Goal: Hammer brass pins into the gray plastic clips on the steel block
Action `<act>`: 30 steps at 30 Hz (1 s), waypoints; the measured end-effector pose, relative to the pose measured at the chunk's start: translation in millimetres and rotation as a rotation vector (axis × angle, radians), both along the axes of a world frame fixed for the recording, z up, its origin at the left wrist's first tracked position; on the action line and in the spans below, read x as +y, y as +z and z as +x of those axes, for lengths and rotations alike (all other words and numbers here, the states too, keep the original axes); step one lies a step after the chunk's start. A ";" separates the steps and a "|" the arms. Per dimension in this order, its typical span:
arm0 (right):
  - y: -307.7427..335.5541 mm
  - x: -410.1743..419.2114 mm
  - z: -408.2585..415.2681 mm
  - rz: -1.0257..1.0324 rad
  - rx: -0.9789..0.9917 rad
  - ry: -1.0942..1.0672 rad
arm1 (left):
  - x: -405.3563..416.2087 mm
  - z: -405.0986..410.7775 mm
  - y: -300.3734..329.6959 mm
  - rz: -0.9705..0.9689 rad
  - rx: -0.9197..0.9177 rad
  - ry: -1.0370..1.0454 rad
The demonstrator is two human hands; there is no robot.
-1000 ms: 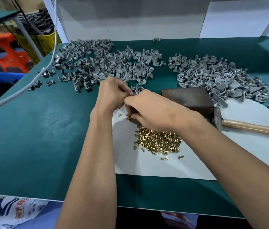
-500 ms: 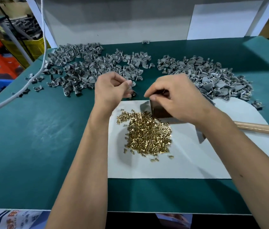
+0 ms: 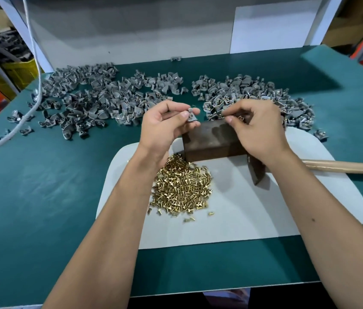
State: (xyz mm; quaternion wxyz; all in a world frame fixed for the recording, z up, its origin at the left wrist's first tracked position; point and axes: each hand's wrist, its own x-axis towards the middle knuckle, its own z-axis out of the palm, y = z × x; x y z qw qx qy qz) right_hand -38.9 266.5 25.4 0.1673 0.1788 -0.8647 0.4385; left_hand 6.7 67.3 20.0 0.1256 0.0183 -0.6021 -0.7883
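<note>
Green bench — left hand pinches clip

Two forearms in view, both bare from wrist to frame edge; no sleeve visible. Left hand and right hand: bare, fingernails short. Small dark mark on right forearm. Rest of body outside frame.
</note>
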 end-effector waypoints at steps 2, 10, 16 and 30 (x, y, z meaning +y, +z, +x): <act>-1.1 -0.7 -1.9 -0.014 -0.027 0.023 | -0.3 0.3 0.3 0.026 0.009 -0.008; -1.4 2.1 0.6 -0.038 0.024 -0.005 | 1.2 2.6 -0.4 0.012 0.045 -0.057; 4.3 -6.9 15.4 -0.062 0.165 0.039 | 0.1 2.6 -3.0 -0.046 0.040 -0.133; 0.8 -16.7 24.9 -0.088 0.218 0.119 | 2.8 -0.2 -8.7 -0.079 0.110 -0.192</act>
